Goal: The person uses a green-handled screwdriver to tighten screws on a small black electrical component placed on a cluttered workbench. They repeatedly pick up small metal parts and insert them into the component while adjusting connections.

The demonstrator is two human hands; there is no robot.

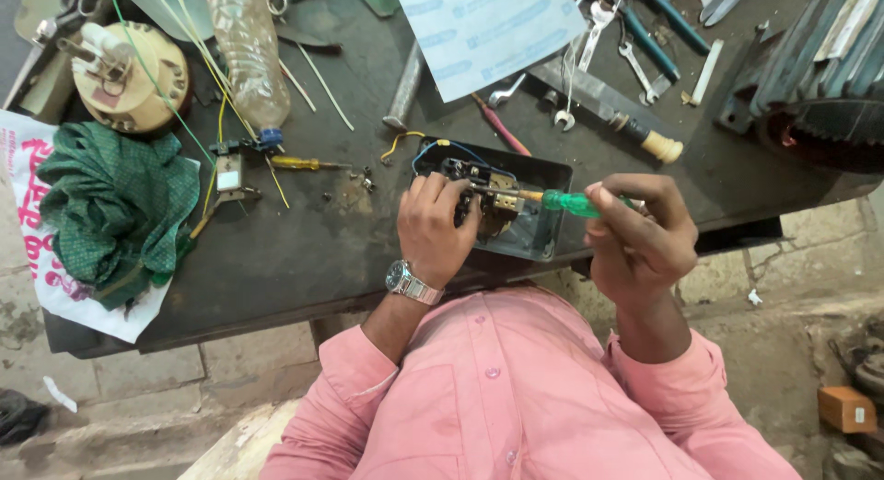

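A black open box (543, 178) with wired electrical parts inside lies at the near edge of a dark workbench (304, 250). My left hand (433, 227), with a metal wristwatch, grips the component inside the box. My right hand (640, 231) holds a green-handled screwdriver (566, 202) level, its tip pointing left into the part beside my left fingers. Blue and yellow wires loop out of the box's far left corner.
A green cloth (115, 208) on white paper lies at the left, a round coil unit (129, 75) and a plastic bottle (247, 52) behind it. A yellow screwdriver (304, 163), several spanners (635, 66), a paper sheet (488, 29) and a ribbed motor housing (820, 84) crowd the far side.
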